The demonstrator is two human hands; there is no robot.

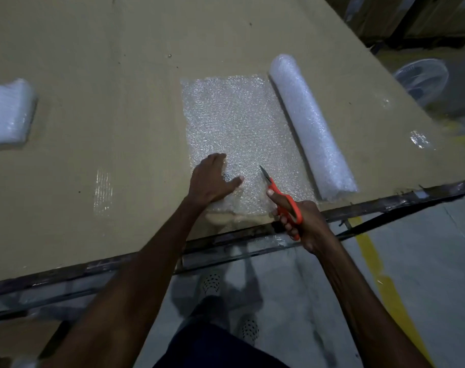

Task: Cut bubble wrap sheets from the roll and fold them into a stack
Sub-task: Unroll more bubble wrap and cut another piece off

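Head view: The bubble wrap roll (311, 128) lies on the cardboard-covered desk (106, 115), right of centre. An unrolled bubble wrap sheet (239, 128) extends flat from the roll toward the left, reaching the desk's near edge. The left hand (212, 179) presses on the sheet's near portion, fingers straight and spread wide. The right hand (300, 221) grips the orange-handled scissors (281, 197), fingers curled through the handles; the blades point away from the person, above the sheet. A folded bubble wrap stack (8, 112) rests at the desk's far left, well apart from the roll.
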